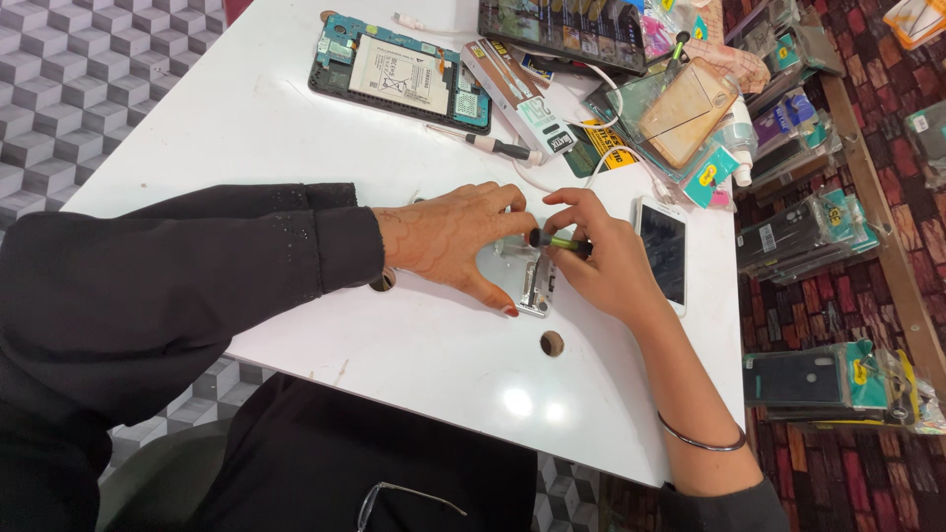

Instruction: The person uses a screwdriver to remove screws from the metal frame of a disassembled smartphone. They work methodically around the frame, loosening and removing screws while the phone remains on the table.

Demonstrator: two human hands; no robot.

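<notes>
My left hand (453,241) lies flat on the white table (296,128), its fingers pressing down a small silver metal part (535,286). My right hand (601,261) grips a small screwdriver with a green and black handle (557,240), held across the top of that part. The two hands touch over it, and much of the part is hidden beneath them. A white smartphone (664,251) lies face up just right of my right hand.
An opened tablet with its battery showing (404,74) lies at the far side, beside a long box (519,94), a second screwdriver (493,145), white cables and several packaged phone covers (690,118). Round holes (552,343) pierce the table. More packages lie on the floor at the right (828,379).
</notes>
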